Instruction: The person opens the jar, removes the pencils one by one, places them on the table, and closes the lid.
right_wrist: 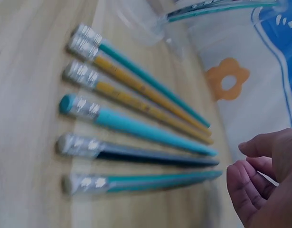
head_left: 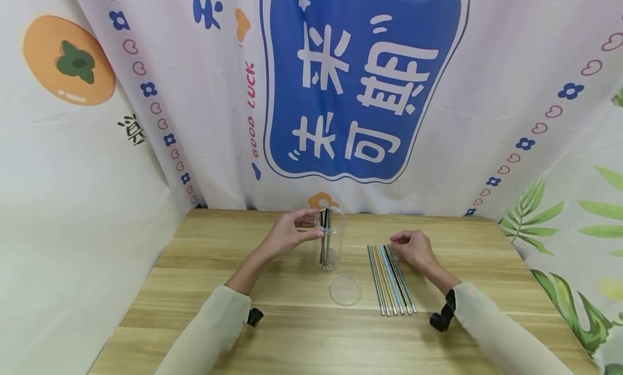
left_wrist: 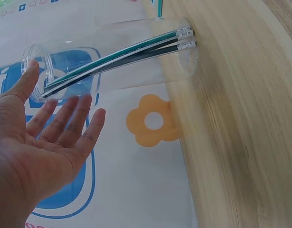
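Observation:
A tall clear plastic jar point(head_left: 335, 250) stands upright on the table with a few dark and green pencils point(left_wrist: 117, 59) leaning inside. My left hand point(head_left: 288, 233) holds its rim from the left, thumb at the front and fingertips along the side. Right of the jar, several pencils point(right_wrist: 136, 128) lie in a row, teal, yellow, light blue and black, their metal-banded ends towards me. At the far ends of this row my right hand point(head_left: 412, 249) hovers, fingers loosely bent and nothing between thumb and fingers point(right_wrist: 240, 185).
A round clear lid point(head_left: 345, 290) lies flat in front of the jar. The wooden table point(head_left: 272, 331) ends at a printed cloth point(head_left: 233, 191) hanging behind the jar. Black camera mounts point(head_left: 442, 316) sit on both wrists.

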Action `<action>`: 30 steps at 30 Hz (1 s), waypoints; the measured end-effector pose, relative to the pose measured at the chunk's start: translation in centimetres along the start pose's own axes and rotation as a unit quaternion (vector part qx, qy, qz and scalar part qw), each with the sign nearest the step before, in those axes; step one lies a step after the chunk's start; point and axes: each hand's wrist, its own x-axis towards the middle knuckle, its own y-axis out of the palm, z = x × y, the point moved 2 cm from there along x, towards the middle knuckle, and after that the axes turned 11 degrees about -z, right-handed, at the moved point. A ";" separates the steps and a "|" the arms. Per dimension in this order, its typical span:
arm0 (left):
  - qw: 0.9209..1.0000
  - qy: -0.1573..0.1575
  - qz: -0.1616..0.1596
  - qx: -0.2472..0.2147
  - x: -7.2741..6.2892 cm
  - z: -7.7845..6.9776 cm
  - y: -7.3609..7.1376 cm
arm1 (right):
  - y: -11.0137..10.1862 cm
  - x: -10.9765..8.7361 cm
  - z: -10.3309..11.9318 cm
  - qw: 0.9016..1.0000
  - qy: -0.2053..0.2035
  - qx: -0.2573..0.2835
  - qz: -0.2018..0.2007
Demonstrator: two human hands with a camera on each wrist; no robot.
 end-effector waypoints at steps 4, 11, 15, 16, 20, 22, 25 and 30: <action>1.000 -0.001 0.000 -0.002 0.0 -0.1 -0.1 | -0.3 0.0 1.9 1.000 -0.006 0.027 0.002; 1.000 -0.009 -0.001 0.000 0.0 -0.1 -0.2 | -0.7 -0.3 5.5 0.996 -0.015 0.089 0.019; 1.000 -0.013 -0.002 0.005 0.0 -0.1 -0.2 | -0.9 -0.7 7.9 0.993 -0.047 0.100 0.032; 1.000 -0.013 -0.002 0.006 -0.1 -0.1 -0.2 | -0.9 -0.8 8.6 0.993 -0.054 0.101 0.035; 1.000 -0.009 0.000 0.004 -0.1 -0.2 -0.1 | -0.9 -1.2 10.7 0.990 -0.074 0.105 0.051; 1.000 -0.008 0.000 0.001 -0.1 -0.2 -0.1 | -0.8 -1.3 11.8 0.989 -0.081 0.108 0.055; 1.000 -0.005 0.000 0.001 0.0 -0.2 0.0 | -0.8 -1.4 13.1 0.988 -0.095 0.108 0.062; 1.000 -0.002 0.000 0.006 0.1 -0.2 0.1 | -0.6 -1.5 15.0 0.987 -0.116 0.087 0.069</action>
